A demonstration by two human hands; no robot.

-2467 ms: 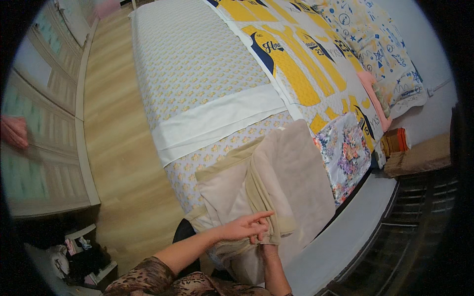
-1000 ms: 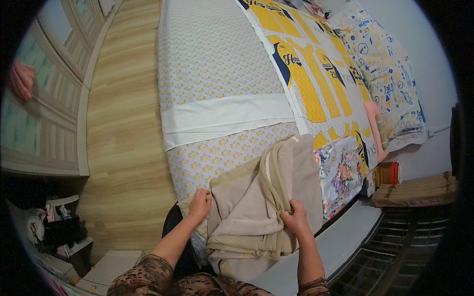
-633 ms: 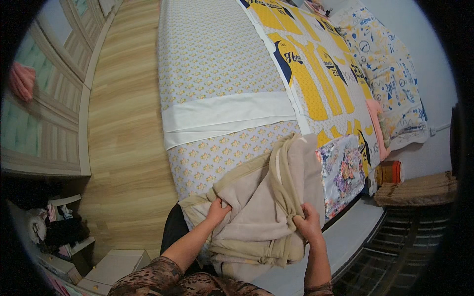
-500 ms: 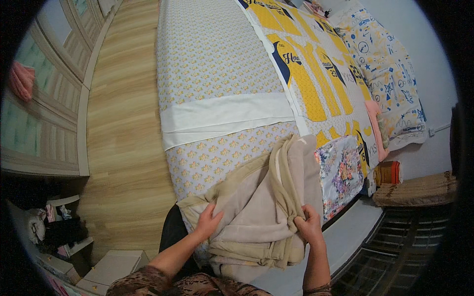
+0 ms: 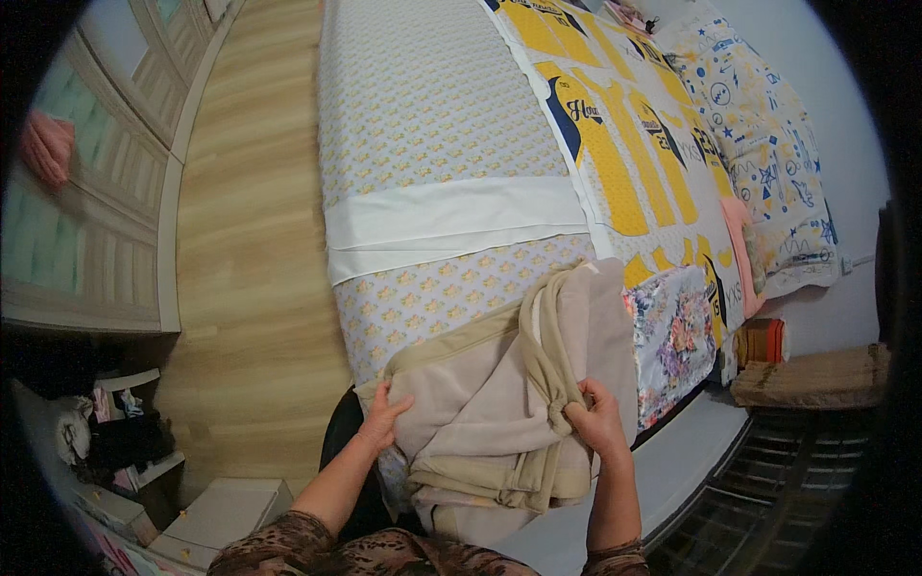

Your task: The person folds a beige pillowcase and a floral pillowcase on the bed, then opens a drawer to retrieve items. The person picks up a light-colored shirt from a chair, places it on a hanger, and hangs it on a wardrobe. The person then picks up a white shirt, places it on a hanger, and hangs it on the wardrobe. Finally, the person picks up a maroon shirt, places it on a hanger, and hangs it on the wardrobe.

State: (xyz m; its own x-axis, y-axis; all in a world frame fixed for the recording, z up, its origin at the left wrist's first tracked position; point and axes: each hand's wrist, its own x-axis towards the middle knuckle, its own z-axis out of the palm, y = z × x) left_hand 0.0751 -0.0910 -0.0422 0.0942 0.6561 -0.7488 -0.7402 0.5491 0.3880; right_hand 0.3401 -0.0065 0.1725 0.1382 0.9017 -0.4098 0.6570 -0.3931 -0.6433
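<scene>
Likely soft and floppy, the beige blanket [image 5: 461, 398] lies at the near end of the bed [image 5: 432, 106], best held by its border [image 5: 544, 365]: right hand [image 5: 599, 420] clamped there, left hand [image 5: 382, 422] at its left edge, grip unclear.

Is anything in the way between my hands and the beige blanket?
Nothing visible is: your right hand grips the beige blanket by its bunched trim, and your left hand is at its left edge.
</scene>
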